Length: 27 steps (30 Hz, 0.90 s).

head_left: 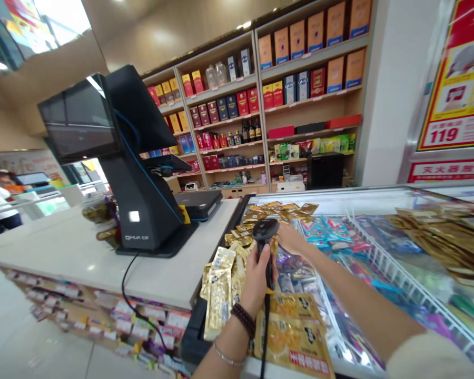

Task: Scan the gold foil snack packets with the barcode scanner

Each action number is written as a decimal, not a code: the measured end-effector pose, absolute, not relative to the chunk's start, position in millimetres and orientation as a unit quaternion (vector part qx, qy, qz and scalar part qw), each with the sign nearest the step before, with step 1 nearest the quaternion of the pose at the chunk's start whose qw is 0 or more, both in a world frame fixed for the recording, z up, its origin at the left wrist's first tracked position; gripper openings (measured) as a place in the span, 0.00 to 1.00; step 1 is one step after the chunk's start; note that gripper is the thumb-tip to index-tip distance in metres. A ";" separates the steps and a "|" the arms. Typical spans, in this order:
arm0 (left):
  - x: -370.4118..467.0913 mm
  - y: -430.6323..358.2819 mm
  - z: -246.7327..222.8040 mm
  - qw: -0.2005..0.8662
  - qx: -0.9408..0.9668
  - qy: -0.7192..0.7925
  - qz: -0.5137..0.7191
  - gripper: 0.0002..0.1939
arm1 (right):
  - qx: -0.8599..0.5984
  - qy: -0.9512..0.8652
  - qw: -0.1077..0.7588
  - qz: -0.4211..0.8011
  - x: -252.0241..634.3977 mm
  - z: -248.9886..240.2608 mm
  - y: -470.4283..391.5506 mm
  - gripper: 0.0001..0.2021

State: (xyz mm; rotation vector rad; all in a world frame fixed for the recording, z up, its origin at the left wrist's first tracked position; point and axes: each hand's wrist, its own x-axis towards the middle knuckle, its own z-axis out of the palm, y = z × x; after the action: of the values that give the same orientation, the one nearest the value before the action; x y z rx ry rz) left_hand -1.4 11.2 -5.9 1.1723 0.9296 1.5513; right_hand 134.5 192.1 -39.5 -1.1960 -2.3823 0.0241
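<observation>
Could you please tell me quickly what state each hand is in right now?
Left hand: closed around the black scanner.
Right hand: at the gold packets, fingertips hidden; grip cannot be told.

Wooden shelves [260, 113] line the wall beyond a pale counter [79, 250]; the far-left bright patch [65, 21] may be a window.

- Black handheld scanner [265, 229] — upright, its rounded head at the top, with a cord [265, 329] running down from the handle over the large pouches.
- Small gold packets [220, 295] — shiny, flat and narrow, heaped and overlapping left of the scanner along the dark edge of the chest [195, 334].
- Far gold packets [308, 208] — loosely scattered beyond the scanner, lying at various angles.
- Large gold pouches [286, 337] — flat, overlapping, nearest the camera; the front one shows red-and-white lettering at its lower right.
</observation>
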 end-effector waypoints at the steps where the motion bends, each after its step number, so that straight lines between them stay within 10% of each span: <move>1: -1.0 11.8 -6.6 0.473 0.478 0.381 0.635 0.39 | -0.451 -0.864 0.225 0.001 141.1 -41.4 187.0 0.24; 19: 4.8 3.9 -1.5 0.468 0.516 0.377 0.610 0.35 | -0.546 -0.814 0.195 -0.033 304.2 -45.9 127.1 0.24; 27: 5.3 3.0 -2.5 0.467 0.528 0.385 0.596 0.36 | -0.506 -0.610 0.528 0.304 275.0 -40.9 129.3 0.13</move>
State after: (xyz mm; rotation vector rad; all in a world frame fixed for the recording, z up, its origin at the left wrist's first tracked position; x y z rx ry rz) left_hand 5.3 3.0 -2.5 1.2947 0.9450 1.4622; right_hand 275.0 129.3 -40.9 -1.2085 -1.4585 0.7269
